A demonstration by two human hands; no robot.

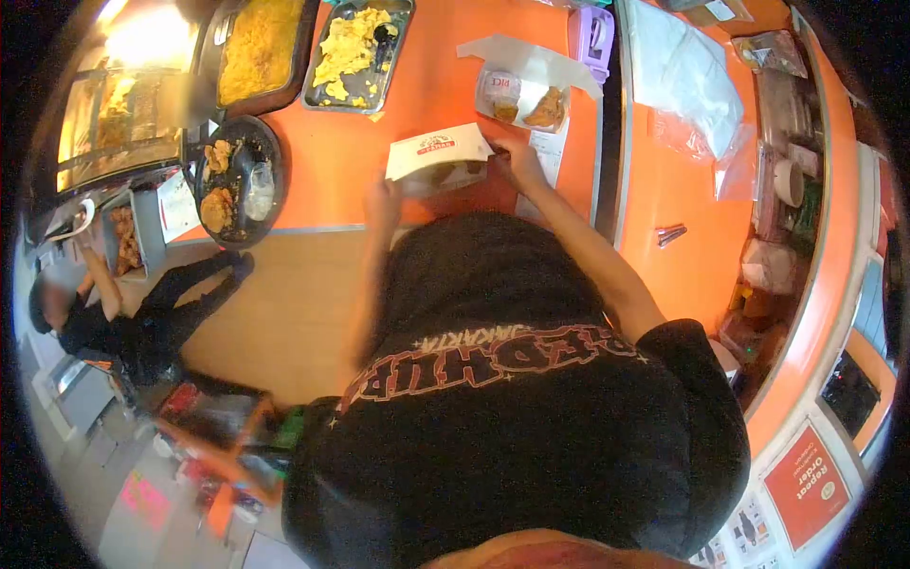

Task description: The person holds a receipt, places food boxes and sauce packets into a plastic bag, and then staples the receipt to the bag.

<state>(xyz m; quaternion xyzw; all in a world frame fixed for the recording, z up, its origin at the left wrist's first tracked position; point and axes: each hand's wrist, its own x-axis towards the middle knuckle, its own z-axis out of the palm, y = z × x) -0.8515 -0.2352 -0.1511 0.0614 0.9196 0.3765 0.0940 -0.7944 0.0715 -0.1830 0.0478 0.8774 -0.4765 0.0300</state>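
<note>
A white paper food box (pixel 439 152) with red print on its top flap is held near my body at the front of the orange counter. My left hand (pixel 383 201), slightly blurred, grips its left side. On the right side, the fingers of my right hand (pixel 519 163) are closed at the box's corner. Just beyond it stands a second food box (pixel 569 63) with its lid flap up. Inside that one lie a wrapped rice pack (pixel 503 87) and a piece of fried chicken (pixel 547 107).
Scrambled egg fills part of a tray (pixel 308 99) beside a pan of yellow food (pixel 261 47). A round black pan (pixel 270 194) holds fried chicken. A purple device (pixel 592 43), plastic bags (pixel 682 76) and markers (pixel 670 235) lie rightward. A co-worker (pixel 142 318) stands at left.
</note>
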